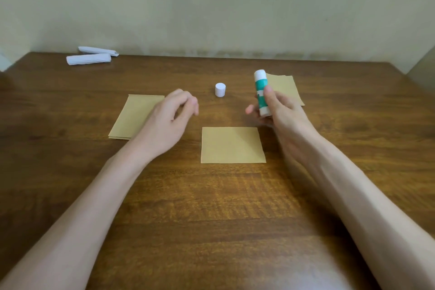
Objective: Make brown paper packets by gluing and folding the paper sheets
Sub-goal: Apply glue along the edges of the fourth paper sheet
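The right hand sits in the right centre of the frame, its fingers curled round a green-and-white glue stick. The stick stands nearly upright with its uncapped white end uppermost. Its white cap stands alone on the bench, left of the stick and apart from both hands.

The left hand hangs in the left centre, fingers loosely bent and holding nothing. It lies over the right edge of a stack of brown sheets, though I cannot tell whether it touches them.

A single brown sheet lies flat on the bench at the centre of the frame, between the two forearms. It is below and between the hands, and neither set of fingers touches it. The glue stick is up and to the right of its upper right corner.

Another piece of brown paper lies behind the right hand, partly hidden by it. Two white paper rolls rest at the upper left, near the bench's far edge by the pale wall.
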Demonstrator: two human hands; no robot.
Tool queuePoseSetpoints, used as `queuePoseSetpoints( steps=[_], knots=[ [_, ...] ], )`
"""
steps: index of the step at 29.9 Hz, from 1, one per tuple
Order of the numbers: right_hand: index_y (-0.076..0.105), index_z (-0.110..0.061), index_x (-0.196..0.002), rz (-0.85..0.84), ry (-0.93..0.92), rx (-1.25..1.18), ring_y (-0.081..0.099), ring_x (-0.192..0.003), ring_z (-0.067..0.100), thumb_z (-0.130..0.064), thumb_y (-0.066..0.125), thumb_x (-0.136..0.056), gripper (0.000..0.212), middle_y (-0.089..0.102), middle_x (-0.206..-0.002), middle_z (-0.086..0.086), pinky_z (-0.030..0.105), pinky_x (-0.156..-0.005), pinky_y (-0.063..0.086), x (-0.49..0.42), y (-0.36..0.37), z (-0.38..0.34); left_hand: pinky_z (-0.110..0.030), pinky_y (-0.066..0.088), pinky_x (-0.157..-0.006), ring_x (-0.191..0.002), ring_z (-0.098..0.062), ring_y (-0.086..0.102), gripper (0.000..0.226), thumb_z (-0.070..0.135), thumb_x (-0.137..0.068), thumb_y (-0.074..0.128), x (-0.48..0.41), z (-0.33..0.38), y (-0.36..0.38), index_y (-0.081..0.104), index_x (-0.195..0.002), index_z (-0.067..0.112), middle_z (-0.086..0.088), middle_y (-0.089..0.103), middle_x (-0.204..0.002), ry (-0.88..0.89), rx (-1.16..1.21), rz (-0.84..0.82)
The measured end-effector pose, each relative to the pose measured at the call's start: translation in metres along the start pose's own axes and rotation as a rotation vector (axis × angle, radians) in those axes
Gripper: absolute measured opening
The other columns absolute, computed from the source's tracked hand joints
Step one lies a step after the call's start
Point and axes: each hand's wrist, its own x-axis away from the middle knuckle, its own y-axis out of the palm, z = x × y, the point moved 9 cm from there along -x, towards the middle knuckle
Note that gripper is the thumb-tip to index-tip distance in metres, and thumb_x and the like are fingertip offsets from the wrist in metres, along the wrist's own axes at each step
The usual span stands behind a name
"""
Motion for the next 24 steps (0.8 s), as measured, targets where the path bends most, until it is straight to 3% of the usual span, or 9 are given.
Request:
queuePoseSetpoints(
  steps=[2,3,5,7,10,13,17,21,24],
  knots=[
    [0.061,-0.021,-0.133,-0.006,-0.016,0.031,0.065,-0.117,0.017,-0.054,0.056,-0.105,0.043,0.079,-0.110,-0.004,0.043,-0.113,0.047,-0.009,0.006,-0.002,-0.051,0.046,-0.070,-0.070,-0.025,0.050,0.039,0.026,-0.111,0.039,0.000,-0.005,-0.011,0.048,-0.075,0.014,-0.002,0.052,-0.075,-0.032,0.017,0.100],
    [0.065,-0.022,-0.129,0.020,-0.046,0.052,0.065,-0.114,0.016,-0.052,0.064,-0.102,0.041,0.076,-0.114,-0.004,0.032,-0.109,0.049,-0.013,0.008,-0.005,-0.054,0.046,-0.067,-0.067,-0.031,0.048,0.042,0.027,-0.111,0.039,0.000,-0.009,-0.015,0.045,-0.072,0.012,-0.005,0.047,-0.069,-0.050,0.031,0.131],
    [0.071,-0.022,-0.121,0.092,-0.150,0.129,0.062,-0.099,0.011,-0.045,0.074,-0.097,0.034,0.067,-0.106,-0.004,0.012,-0.083,0.050,-0.021,0.009,-0.015,-0.055,0.047,-0.065,-0.067,-0.039,0.049,0.049,0.035,-0.111,0.041,0.001,-0.013,-0.020,0.043,-0.069,0.012,-0.011,0.046,-0.064,-0.063,0.027,0.163],
    [0.071,-0.021,-0.120,0.127,-0.221,0.217,0.059,-0.096,0.010,-0.041,0.077,-0.095,0.033,0.063,-0.099,-0.006,0.014,-0.076,0.049,-0.027,0.014,-0.020,-0.050,0.049,-0.068,-0.069,-0.030,0.055,0.043,0.039,-0.108,0.047,0.000,-0.015,-0.020,0.053,-0.073,0.015,-0.009,0.055,-0.069,-0.065,-0.012,0.160],
    [0.068,-0.021,-0.123,0.140,-0.288,0.333,0.062,-0.100,0.010,-0.038,0.079,-0.093,0.036,0.065,-0.099,-0.009,0.025,-0.086,0.053,-0.034,0.022,-0.023,-0.024,0.049,-0.071,-0.090,-0.005,0.062,0.004,0.028,-0.100,0.065,-0.004,-0.019,-0.017,0.066,-0.104,0.025,0.007,0.064,-0.099,-0.048,-0.078,0.160],
    [0.069,-0.020,-0.126,0.151,-0.328,0.369,0.063,-0.098,0.010,-0.037,0.081,-0.092,0.039,0.067,-0.099,-0.007,0.024,-0.085,0.053,-0.039,0.028,-0.025,-0.014,0.044,-0.073,-0.096,0.001,0.061,0.024,0.021,-0.098,0.068,-0.006,-0.027,-0.016,0.063,-0.119,0.029,0.011,0.062,-0.108,-0.077,-0.141,0.157],
    [0.070,-0.020,-0.126,0.152,-0.345,0.401,0.062,-0.094,0.007,-0.038,0.082,-0.092,0.040,0.067,-0.100,-0.007,0.020,-0.081,0.051,-0.048,0.034,-0.026,-0.022,0.042,-0.082,-0.106,-0.010,0.059,0.034,0.022,-0.096,0.070,-0.001,-0.035,-0.031,0.059,-0.128,0.029,0.009,0.062,-0.113,-0.140,-0.347,0.251],
    [0.069,-0.020,-0.130,0.146,-0.350,0.423,0.061,-0.091,0.003,-0.037,0.081,-0.093,0.042,0.065,-0.100,-0.011,0.020,-0.082,0.052,-0.052,0.039,-0.029,-0.044,0.045,-0.104,-0.126,-0.028,0.053,0.055,0.028,-0.094,0.073,0.003,-0.055,-0.049,0.049,-0.144,0.022,-0.006,0.060,-0.135,-0.305,-0.545,0.291],
    [0.063,-0.020,-0.139,0.124,-0.351,0.413,0.064,-0.093,0.002,-0.041,0.083,-0.089,0.057,0.065,-0.105,-0.012,0.025,-0.088,0.055,-0.050,0.042,-0.028,-0.049,0.042,-0.108,-0.131,-0.034,0.052,0.066,0.041,-0.094,0.072,0.006,-0.071,-0.054,0.046,-0.151,0.019,-0.011,0.059,-0.140,-0.407,-0.563,0.290]
  ],
)
